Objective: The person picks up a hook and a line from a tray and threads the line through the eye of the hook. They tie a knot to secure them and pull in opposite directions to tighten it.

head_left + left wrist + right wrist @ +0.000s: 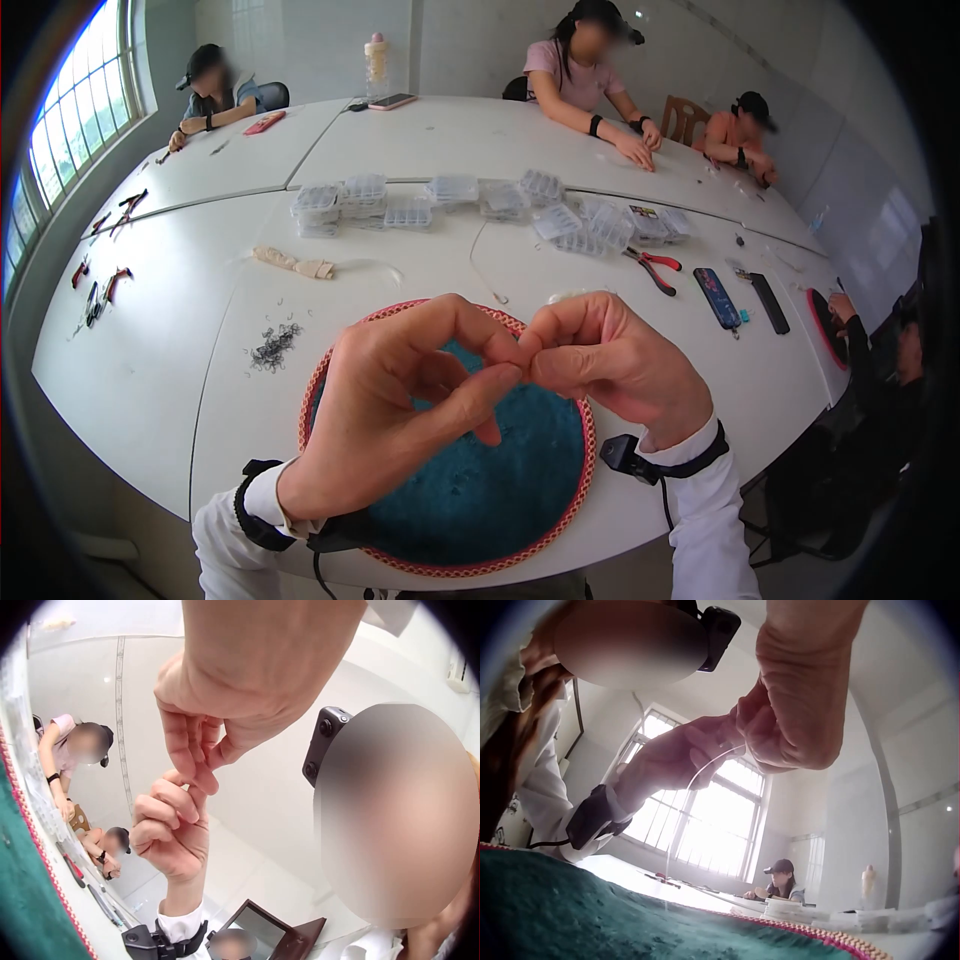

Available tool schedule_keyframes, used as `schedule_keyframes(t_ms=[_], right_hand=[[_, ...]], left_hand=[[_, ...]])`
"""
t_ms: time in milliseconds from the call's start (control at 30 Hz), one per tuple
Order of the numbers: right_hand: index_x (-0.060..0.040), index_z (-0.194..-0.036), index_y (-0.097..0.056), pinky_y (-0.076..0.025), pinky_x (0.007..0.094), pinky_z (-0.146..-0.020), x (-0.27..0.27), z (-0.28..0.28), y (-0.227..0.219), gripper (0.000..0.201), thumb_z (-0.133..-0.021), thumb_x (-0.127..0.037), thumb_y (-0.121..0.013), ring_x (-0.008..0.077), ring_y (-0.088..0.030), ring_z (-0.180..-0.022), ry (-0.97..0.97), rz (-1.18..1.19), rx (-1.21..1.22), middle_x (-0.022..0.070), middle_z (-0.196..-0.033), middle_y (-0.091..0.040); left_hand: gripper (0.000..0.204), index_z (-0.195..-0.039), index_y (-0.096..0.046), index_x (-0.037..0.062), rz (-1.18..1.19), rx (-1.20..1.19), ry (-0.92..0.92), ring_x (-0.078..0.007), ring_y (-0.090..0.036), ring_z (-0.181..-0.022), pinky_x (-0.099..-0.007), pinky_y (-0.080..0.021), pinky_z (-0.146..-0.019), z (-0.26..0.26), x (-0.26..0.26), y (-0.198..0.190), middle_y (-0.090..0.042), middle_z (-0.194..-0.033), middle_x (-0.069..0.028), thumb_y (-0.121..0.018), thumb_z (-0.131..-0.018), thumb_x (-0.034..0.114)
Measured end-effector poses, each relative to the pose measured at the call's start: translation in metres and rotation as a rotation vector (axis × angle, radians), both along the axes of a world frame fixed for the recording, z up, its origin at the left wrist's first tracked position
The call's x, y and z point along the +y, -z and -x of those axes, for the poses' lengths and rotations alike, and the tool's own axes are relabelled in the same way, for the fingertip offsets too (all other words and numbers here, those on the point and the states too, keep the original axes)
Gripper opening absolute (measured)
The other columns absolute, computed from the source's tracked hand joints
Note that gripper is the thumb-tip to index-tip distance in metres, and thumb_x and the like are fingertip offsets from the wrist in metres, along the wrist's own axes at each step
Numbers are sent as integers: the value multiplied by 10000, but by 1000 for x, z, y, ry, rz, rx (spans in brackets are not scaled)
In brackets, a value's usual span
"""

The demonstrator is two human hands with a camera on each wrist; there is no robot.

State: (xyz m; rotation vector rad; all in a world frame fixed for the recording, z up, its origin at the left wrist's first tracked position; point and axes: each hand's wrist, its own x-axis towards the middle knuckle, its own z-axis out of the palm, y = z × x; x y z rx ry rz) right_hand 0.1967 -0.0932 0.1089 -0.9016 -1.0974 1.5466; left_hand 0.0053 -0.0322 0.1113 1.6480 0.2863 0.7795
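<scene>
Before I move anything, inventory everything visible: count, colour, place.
tabletop: one, white, centre
round mat: one, teal, front
thin line: one, pale, above mat
boxes: many, clear, middle
small pieces: uncounted, dark, left of mat
pliers: one, red-and-black, right
hand tools: several, red and black, left
bundle: one, tan, left of centre
flat case: one, blue, right
other people: four, varied clothing, around tabletop
window: one, white, left
left hand: one, bare, above mat
right hand: one, bare, meeting left hand
</scene>
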Motion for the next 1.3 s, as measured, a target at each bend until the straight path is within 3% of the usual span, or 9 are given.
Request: schedule_keyframes(t_ms=[100, 167, 400, 567, 767, 1067, 1200, 1300], right_hand=[[-1, -897, -650, -323, 170, -482, 2, -2, 2, 176, -788, -138, -666, 38, -483, -568, -40, 8, 31, 14, -709, -616], [-5, -897, -652, -317, 169, -480, 2, 1, 3, 174, -786, -138, -668, 33, -474, -565, -29, 5, 37, 2, -696, -606], [-12, -888, -656, -316, 170, -482, 1, 3, 0, 169, -783, -143, -670, 27, -467, -566, -16, -4, -13, -10, -682, -597], [-18, -852, -657, -312, 175, -485, 0, 1, -3, 160, -780, -160, -676, 27, -448, -549, 27, -18, -58, -21, -652, -583], [-21, -846, -659, -311, 180, -486, 0, -1, -2, 159, -781, -165, -675, 27, -445, -546, 26, -46, -46, -20, -649, -582], [-12, -842, -661, -297, 180, -473, 1, 1, -1, 157, -785, -158, -670, 34, -419, -527, 46, -37, -27, -19, -623, -562], [-11, -845, -659, -291, 180, -469, 2, 2, 1, 152, -792, -153, -662, 34, -415, -522, 44, -24, -9, -21, -618, -556], [-11, -847, -658, -293, 180, -469, 3, 3, 2, 161, -793, -162, -661, 32, -416, -525, 33, -5, -9, -24, -618, -554]], left_hand=[[73, -875, -519, -53, -1, 19, 3, -96, -604, -618, -185, -480, -533, -2, -2, -1, -592, -897, -82, -546, -842, 7], [66, -839, -488, -37, 56, 57, -52, -135, -610, -558, -215, -500, -497, -4, -3, -3, -571, -787, -95, -533, -823, 8], [69, -874, -440, -29, -1, 155, -31, -108, -607, -594, -201, -454, -505, -4, -4, 0, -545, -854, -60, -502, -850, -11], [81, -886, -460, -55, -67, 33, -119, -151, -619, -585, -220, -506, -476, -8, -5, 4, -547, -847, -98, -497, -813, -57], [156, -905, -469, -59, -221, 83, -132, -157, -629, -603, -217, -513, -498, -6, -5, 1, -570, -861, -113, -546, -773, -87], [88, -860, -495, -57, -336, 78, -206, -163, -634, -584, -210, -507, -504, -4, -5, -1, -596, -842, -124, -533, -784, -79], [90, -865, -516, -37, -282, 84, -213, -126, -637, -592, -191, -463, -482, -4, -4, 2, -594, -851, -79, -560, -790, -61], [60, -869, -495, -59, -283, 86, -193, -168, -625, -556, -219, -505, -484, -5, -3, 4, -592, -825, -125, -498, -809, -67]])
